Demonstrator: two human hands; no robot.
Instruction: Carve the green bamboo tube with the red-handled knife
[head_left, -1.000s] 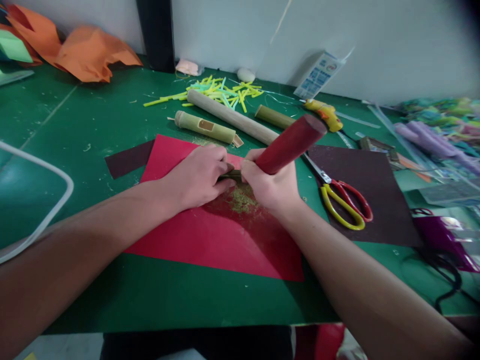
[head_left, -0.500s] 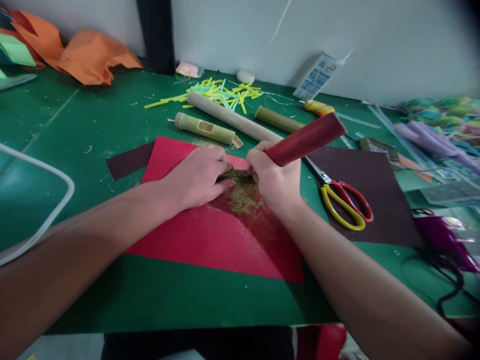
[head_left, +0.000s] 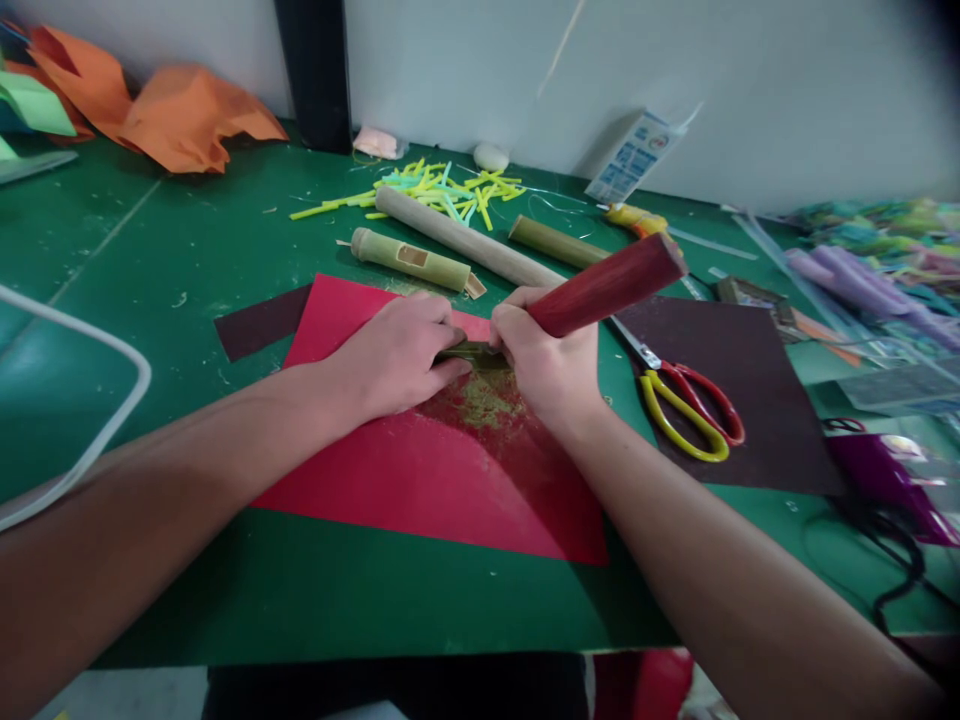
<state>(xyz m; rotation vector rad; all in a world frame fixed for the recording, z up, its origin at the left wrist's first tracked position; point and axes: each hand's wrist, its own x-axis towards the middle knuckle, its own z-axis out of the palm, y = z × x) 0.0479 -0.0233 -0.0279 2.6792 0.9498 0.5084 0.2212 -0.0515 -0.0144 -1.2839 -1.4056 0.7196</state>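
Note:
Over a red sheet (head_left: pixel 420 490), my left hand (head_left: pixel 401 350) is closed round a short green bamboo piece (head_left: pixel 480 350), pressing it down. My right hand (head_left: pixel 551 360) grips a tool with a thick red wooden handle (head_left: pixel 615 285), which slants up to the right. Its working end meets the bamboo but is hidden by my fingers. Greenish shavings (head_left: pixel 487 400) lie scattered on the sheet just below the bamboo. Behind my hands lies a cut bamboo tube (head_left: pixel 409 258) with a square opening.
Scissors (head_left: pixel 690 410) with yellow and red handles rest on a dark sheet (head_left: pixel 772 400) to the right. A pale wooden rod (head_left: pixel 472 238), another bamboo tube (head_left: pixel 559 242) and cut yellow-green straws (head_left: pixel 435 185) lie behind. A white cable (head_left: pixel 124 350) loops at left.
The red handle has dipped slightly and shifted a little left in my right hand. My left hand and the bamboo piece stay in place.

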